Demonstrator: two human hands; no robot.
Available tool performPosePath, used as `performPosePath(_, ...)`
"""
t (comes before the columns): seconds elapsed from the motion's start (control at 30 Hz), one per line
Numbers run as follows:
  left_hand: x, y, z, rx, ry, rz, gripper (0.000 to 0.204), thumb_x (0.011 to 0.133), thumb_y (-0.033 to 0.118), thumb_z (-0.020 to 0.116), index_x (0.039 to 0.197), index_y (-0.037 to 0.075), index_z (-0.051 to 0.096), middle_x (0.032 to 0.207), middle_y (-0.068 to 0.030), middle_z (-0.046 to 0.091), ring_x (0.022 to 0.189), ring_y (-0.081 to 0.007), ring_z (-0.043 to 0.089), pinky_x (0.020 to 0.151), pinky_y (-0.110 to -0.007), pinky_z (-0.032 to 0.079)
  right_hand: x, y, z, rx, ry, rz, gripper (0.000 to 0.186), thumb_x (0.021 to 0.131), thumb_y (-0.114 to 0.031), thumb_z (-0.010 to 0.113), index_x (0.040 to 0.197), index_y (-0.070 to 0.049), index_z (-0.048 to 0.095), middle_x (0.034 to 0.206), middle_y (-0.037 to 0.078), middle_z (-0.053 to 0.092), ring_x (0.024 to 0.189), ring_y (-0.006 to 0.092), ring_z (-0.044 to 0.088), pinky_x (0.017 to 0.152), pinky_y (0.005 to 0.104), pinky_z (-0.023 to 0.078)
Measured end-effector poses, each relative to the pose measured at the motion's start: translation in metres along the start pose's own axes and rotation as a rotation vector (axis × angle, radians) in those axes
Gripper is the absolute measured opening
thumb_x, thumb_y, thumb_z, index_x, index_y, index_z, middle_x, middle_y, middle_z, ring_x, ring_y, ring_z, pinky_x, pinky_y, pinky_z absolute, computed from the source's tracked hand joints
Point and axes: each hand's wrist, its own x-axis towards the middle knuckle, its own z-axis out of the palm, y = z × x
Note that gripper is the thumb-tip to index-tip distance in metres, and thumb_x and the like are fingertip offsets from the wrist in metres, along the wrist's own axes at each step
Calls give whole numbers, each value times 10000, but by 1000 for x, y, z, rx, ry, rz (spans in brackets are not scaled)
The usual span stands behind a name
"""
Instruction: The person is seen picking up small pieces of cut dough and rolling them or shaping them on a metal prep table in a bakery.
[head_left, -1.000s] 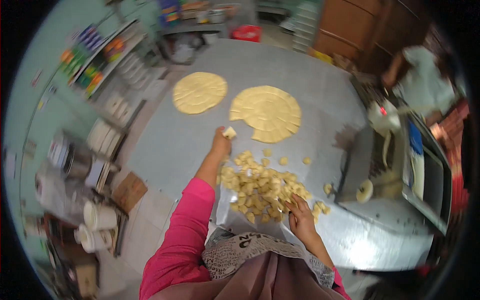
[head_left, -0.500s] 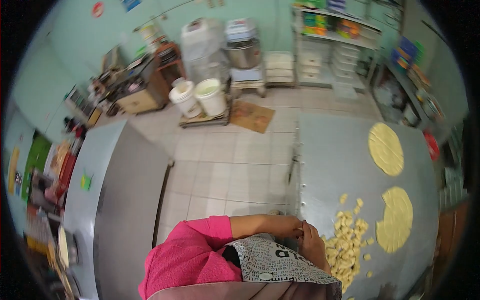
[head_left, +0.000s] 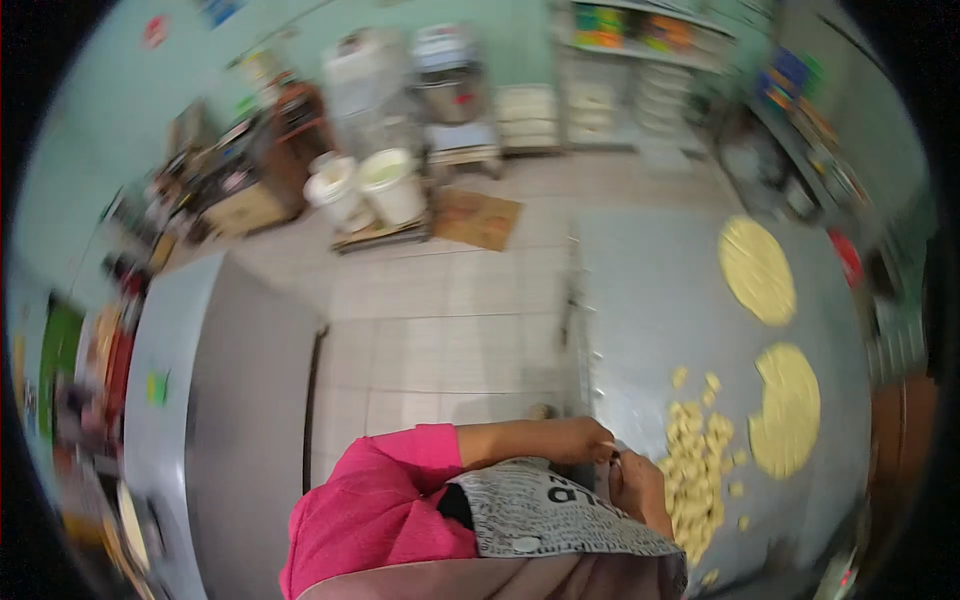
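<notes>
My left hand (head_left: 588, 440) is at the near left edge of the metal table, its fingers curled in a pinch. Close against it, my right hand (head_left: 640, 484) is also closed, fingertips nearly meeting the left ones. A small pale bit shows between them, too small and blurred to name. Right beside my right hand lies a heap of small cut dough pieces (head_left: 693, 470). Farther right is a flat sheet of yellow dough (head_left: 787, 415) with a notch in its left side. Beyond it lies a whole oval dough sheet (head_left: 757, 270).
Across the tiled aisle on the left stands a metal counter (head_left: 255, 400) with a small green object (head_left: 157, 387). White buckets (head_left: 392, 188) sit on a low platform, beside flattened cardboard (head_left: 476, 219) on the floor. A mixer (head_left: 449, 85) and shelving (head_left: 645, 55) line the far wall.
The view has shifted, so the room sits higher and further left in it. My hands stay close together at the table edge, and a pale bit now shows between the fingertips.
</notes>
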Motion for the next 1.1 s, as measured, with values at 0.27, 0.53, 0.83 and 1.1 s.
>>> performPosePath(0.27, 128, 26, 78, 264, -248, 566, 388, 866, 150, 608, 1246, 101, 547, 1265, -191, 527, 1185, -291, 495, 936, -343, 429, -153, 35, -20, -56, 468, 682, 80, 748, -40, 584, 820, -28, 616, 762, 144, 602, 747, 347, 585, 668, 415, 465)
performPosePath(0.53, 316, 40, 113, 696, 4, 93, 463, 847, 421, 602, 1066, 12, 581, 1128, -189, 580, 995, -360, 572, 867, -421, 456, -235, 9, -12, -446, 624, 1146, 560, 702, 37, 538, 1255, -52, 522, 1408, 258, 336, 1288, 435, 341, 1083, 483, 251)
performPosePath(0.83, 388, -16, 127, 804, 7, 62, 394, 852, 278, 616, 1127, 10, 528, 1110, -200, 587, 981, -308, 603, 806, -389, 485, -204, 7, 6, -97, 792, 1016, 473, 717, 49, 556, 1183, -27, 576, 1362, 263, 381, 1210, 428, 426, 989, 445, 383)
performPosePath(1.1, 275, 23, 100, 3, -480, -120, 396, 863, -3, 516, 1257, 16, 482, 1071, -71, 630, 940, -157, 586, 790, -269, 484, -180, 39, -25, -93, 659, 858, 495, 734, 11, 591, 1225, -18, 531, 1357, 252, 390, 1197, 400, 450, 956, 431, 423)
